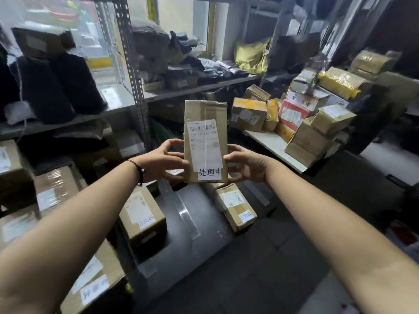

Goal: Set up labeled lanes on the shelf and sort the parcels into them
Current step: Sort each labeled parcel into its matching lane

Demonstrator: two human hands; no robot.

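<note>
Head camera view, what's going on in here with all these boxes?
A person is sorting parcels. Both hands hold one cardboard parcel upright, the left hand at its left edge and the right hand at its right edge. A white sticker near its bottom reads 处理中. Below it lie a left box and a right box, each with its own small sticker. More parcels are piled on a table to the right.
</note>
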